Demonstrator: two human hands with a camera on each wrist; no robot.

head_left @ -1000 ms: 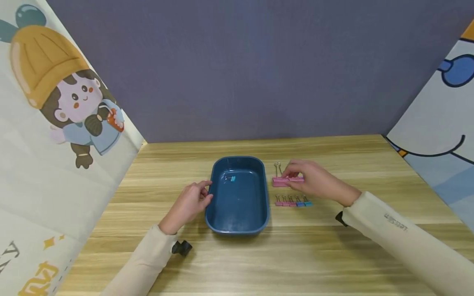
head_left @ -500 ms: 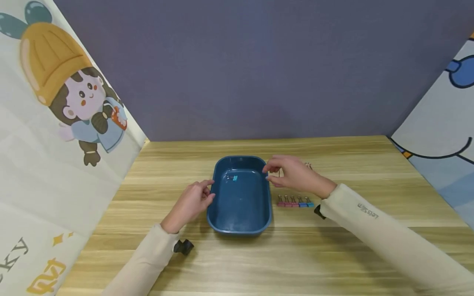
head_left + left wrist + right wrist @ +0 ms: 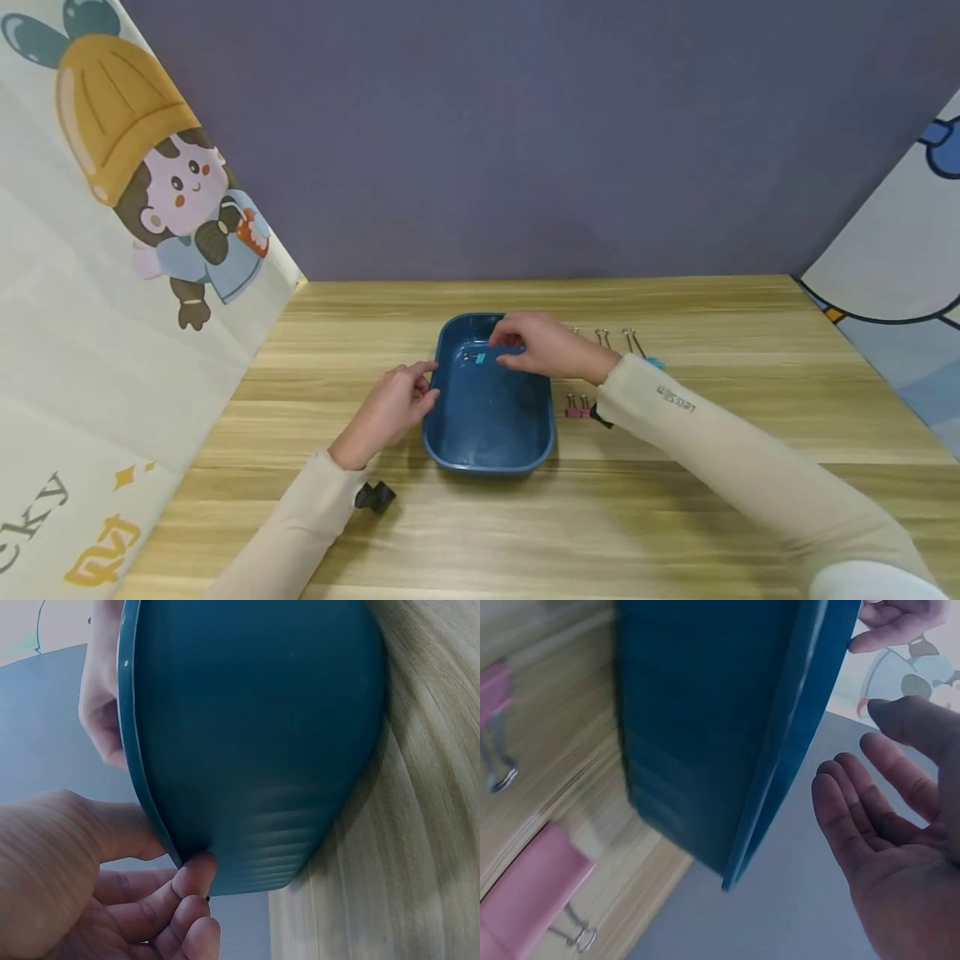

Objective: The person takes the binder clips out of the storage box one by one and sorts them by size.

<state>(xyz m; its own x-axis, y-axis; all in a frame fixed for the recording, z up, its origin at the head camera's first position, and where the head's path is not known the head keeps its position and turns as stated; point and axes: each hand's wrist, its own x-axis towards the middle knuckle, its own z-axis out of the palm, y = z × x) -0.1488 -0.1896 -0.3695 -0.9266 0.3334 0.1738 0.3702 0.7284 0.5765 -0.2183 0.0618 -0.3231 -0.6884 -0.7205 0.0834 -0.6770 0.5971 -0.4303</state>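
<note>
A deep blue plastic bin (image 3: 487,433) stands on the wooden table, with a small light-blue binder clip (image 3: 479,359) lying inside. At the bin's left side, my left hand (image 3: 386,412) pinches the rim, as the left wrist view shows around the bin's wall (image 3: 247,750). My right hand (image 3: 543,346) hovers over the bin's far right part. In the right wrist view its fingers (image 3: 840,810) and thumb are apart, and I see nothing between them. Large pink binder clips (image 3: 536,889) lie right of the bin, partly hidden by the right arm in the head view.
Small pink binder clips (image 3: 576,412) sit in a nearer row, its right end covered by the sleeve. A light-blue clip (image 3: 656,363) shows beyond the right forearm. A grey-purple panel (image 3: 480,167) rises behind the table (image 3: 480,533), with printed sheets at both sides.
My right hand has moved left from the large pink binder clips to above the bin. The left hand stays at the rim, and the small clip inside lies where it was.
</note>
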